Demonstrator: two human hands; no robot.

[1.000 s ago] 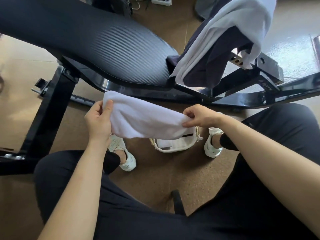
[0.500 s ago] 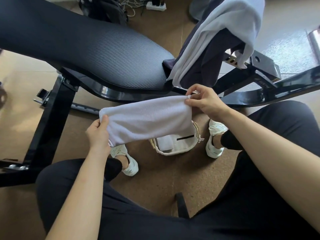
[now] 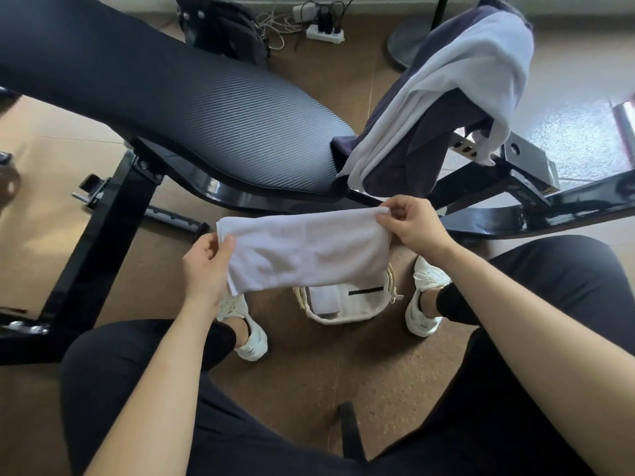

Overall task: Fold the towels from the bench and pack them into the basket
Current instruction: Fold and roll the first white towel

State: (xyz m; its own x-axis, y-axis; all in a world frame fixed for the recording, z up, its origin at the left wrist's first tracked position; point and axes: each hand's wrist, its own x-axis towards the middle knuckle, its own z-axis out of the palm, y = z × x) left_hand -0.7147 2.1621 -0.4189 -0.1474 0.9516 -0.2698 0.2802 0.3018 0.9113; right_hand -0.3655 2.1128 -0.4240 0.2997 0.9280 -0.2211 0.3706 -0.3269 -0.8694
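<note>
A folded white towel (image 3: pixel 305 250) hangs stretched between my hands above the floor. My left hand (image 3: pixel 206 266) grips its left end with the thumb on top. My right hand (image 3: pixel 414 223) pinches its upper right corner. Below it, on the floor between my feet, stands the small woven basket (image 3: pixel 343 316), with folded white cloth inside and its far half hidden by the towel. On the black padded bench (image 3: pixel 192 108), at its right end, lie a white towel (image 3: pixel 481 80) and a dark towel (image 3: pixel 433 139), draped over the frame.
The bench's black steel frame (image 3: pixel 103 249) stands at left and runs across behind the towel. My white shoes (image 3: pixel 247 334) flank the basket. A power strip with cables (image 3: pixel 323 29), a dark bag (image 3: pixel 226 29) and a fan base (image 3: pixel 409 46) lie on the floor beyond.
My right hand has lifted its end of the towel and moved from the lower edge to the upper right corner. The towel now hangs flatter and wider between my hands.
</note>
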